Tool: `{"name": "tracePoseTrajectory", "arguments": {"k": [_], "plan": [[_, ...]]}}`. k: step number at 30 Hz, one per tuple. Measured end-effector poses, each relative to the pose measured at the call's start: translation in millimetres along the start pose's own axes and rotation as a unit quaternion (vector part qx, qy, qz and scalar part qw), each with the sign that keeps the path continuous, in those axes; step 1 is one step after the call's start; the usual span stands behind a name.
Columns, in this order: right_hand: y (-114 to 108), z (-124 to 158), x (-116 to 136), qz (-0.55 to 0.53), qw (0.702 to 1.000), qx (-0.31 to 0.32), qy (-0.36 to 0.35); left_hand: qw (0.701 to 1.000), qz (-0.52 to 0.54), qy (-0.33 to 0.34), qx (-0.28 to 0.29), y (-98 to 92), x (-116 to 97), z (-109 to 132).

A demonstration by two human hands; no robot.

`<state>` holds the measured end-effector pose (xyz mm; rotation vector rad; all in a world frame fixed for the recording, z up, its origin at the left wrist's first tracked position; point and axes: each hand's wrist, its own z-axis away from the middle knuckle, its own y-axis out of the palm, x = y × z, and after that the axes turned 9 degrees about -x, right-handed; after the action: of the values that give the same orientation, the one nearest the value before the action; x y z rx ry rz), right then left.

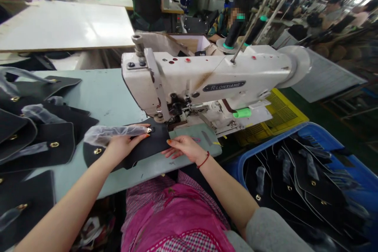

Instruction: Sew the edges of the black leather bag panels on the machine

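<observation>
A black bag panel (156,141), leather-like, lies on the pale green table under the sewing machine's needle area. It has a plastic-wrapped handle (110,132) with gold ring fittings. My left hand (125,143) presses on the panel, its thumb and fingers closed about the right part of that handle. My right hand (184,147) pinches the panel's right edge, thumb on top, other fingers lower and partly below the edge. The white sewing machine (183,75) stands directly behind both hands; its head hides the panel's far edge. Needle and stitch line are too small to make out.
More black panels with wrapped handles (62,138) are piled on the table's left. A blue crate (240,165) at the right holds several similar panels. Behind it lies a yellow crate (291,112). Thread cones (233,33) stand behind the machine. Other people are farther back.
</observation>
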<state>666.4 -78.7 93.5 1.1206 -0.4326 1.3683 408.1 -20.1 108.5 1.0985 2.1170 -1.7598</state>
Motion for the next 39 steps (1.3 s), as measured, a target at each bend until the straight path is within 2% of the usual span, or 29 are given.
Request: {"name": "tracePoseTrajectory", "arguments": {"k": [6, 11, 18, 22, 26, 30, 33, 39], "plan": [[0, 0, 0, -0.008, 1.000, 0.006, 0.011, 0.999, -0.026, 0.023, -0.012, -4.5, -2, -2], [0, 0, -2, -0.016, 1.000, 0.011, 0.003, 0.999, -0.029, 0.023, 0.004, -3.2, -2, -2], [3, 2, -4, -0.001, 1.000, -0.011, -0.008, 0.999, -0.034, 0.035, 0.009, -3.7, -1, -1], [7, 3, -7, 0.040, 0.997, -0.041, -0.046, 0.999, -0.036, 0.033, 0.009, -3.6, 0, 0], [9, 1, -17, 0.132, 0.978, -0.085, -0.138, 0.998, -0.038, 0.058, 0.008, 1.4, 4, 1], [5, -5, -30, 0.244, 0.935, -0.148, -0.212, 0.991, -0.043, 0.130, -0.015, 7.7, 9, 1], [2, -7, -34, 0.297, 0.909, -0.161, -0.245, 0.983, -0.056, 0.174, -0.020, 7.5, 7, 0], [-1, -8, -33, 0.289, 0.915, -0.152, -0.237, 0.980, -0.073, 0.184, 0.002, 2.4, 2, -3]]}}
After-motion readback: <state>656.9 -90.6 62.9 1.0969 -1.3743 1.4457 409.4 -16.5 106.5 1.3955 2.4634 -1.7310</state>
